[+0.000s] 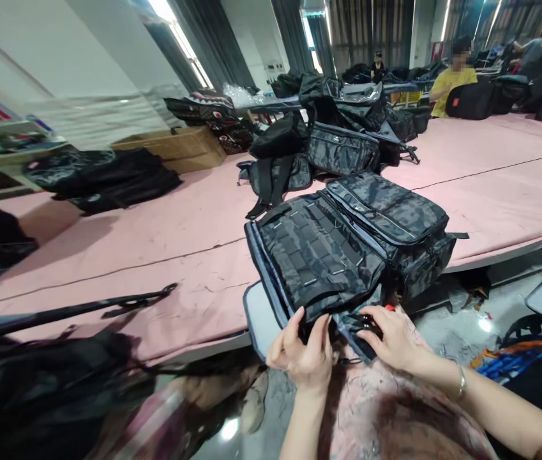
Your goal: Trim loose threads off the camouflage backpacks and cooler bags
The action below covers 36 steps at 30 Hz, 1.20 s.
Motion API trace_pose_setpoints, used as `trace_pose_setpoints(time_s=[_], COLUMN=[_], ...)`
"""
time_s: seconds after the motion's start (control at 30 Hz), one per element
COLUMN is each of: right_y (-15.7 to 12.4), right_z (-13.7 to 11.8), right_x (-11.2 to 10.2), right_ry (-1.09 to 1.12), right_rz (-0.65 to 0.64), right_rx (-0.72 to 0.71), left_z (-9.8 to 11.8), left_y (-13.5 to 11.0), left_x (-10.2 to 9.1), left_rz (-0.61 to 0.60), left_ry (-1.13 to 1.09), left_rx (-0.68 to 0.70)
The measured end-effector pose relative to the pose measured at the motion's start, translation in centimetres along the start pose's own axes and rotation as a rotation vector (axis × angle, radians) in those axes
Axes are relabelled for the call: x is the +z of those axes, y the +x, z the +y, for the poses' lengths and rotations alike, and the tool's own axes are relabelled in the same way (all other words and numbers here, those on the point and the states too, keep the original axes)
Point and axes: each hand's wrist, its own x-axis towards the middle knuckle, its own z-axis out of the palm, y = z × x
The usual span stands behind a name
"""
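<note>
A dark camouflage backpack (318,249) lies opened out at the near edge of the pink table, with rows of webbing across one panel. My left hand (302,351) is at its near edge, thumb and fingers pinching the dark fabric there. My right hand (390,335), closed, grips a small shiny black piece (365,326) beside a grey-blue flap; whether it is a buckle or a tool I cannot tell. A bit of red shows by the right fingers. Below the left side of the backpack hangs a pale grey panel (258,319).
More camouflage bags (342,147) are piled farther back on the pink table (194,230). A cardboard box (184,150) and black bags (122,176) lie to the left. A strap (83,310) crosses the near left. A person in yellow (452,80) works at the far right.
</note>
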Motion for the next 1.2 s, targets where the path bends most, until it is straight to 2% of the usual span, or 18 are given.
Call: trace_pose_setpoints(time_s=[0.13,0.27,0.47,0.6,0.73,1.0,1.2], right_y=[0.7,1.3,1.8,2.2,2.6,3.0,3.1], right_z=[-0.5,-0.7,-0.9,-0.9,-1.1,-1.2,-1.4], right_x=[-1.0,-1.5,-1.3,-0.9,-1.1,-2.1,-1.8], right_ry=[-0.128,-0.244,-0.392,-0.463,-0.478,-0.452,-0.409], right_rz=[-0.043,-0.069,-0.079,-0.090,-0.133,-0.131,-0.144], right_rx=[-0.002,-0.101,-0.260,-0.304,-0.316,-0.377,-0.302], left_z=[0.5,0.6,0.8,0.8,0.8,0.8,0.7], left_y=[0.0,-0.5,-0.6,-0.6,-0.5,-0.2,0.0], left_x=[0.1,0.0,0.1,0.1,0.1,0.2,0.2], left_rz=[-0.024,-0.004,0.005,0.005,-0.005,-0.003,-0.002], left_ry=[0.026,-0.003,-0.034,-0.038,-0.043,-0.082,-0.089], left_rx=[-0.021,-0.002,0.003,0.000,-0.009,-0.002,0.005])
